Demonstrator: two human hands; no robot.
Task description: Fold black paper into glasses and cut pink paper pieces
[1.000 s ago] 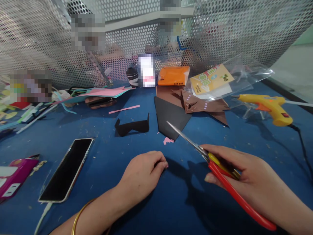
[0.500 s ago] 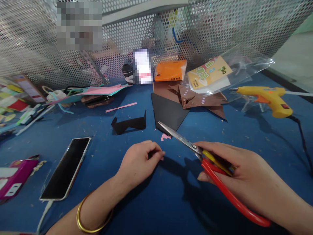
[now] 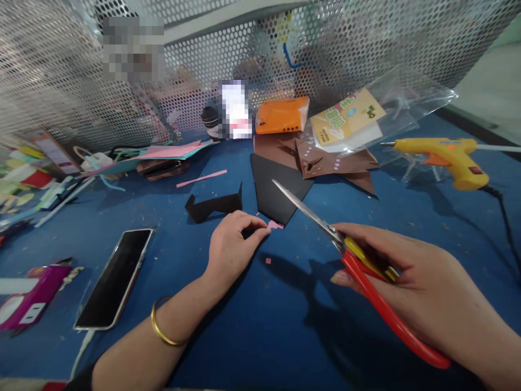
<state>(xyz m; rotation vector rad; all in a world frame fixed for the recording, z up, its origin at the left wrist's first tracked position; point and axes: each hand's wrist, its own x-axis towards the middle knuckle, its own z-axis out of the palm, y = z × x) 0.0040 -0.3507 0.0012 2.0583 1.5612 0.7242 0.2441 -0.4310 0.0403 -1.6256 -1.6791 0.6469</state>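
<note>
My left hand has thumb and forefinger pinched together at the small heap of pink paper scraps; the fingertips cover part of it. A single small pink paper square lies just below that hand. In my right hand is a pair of scissors with red and yellow handles, the tips pointing up and left over a black paper piece. The blades look nearly closed. Left of the scraps stands a folded black paper strip, shaped like glasses.
A yellow hot glue gun with a cord lies at right. Folded brown paper, an orange packet and a plastic bag stand behind. On the left are a charging phone, a purple object and coloured paper. Perforated metal forms the back.
My left hand has moved up to the scrap heap. The small pink square now shows on the table where its fingertips were. The scissors have shifted slightly right and up.
</note>
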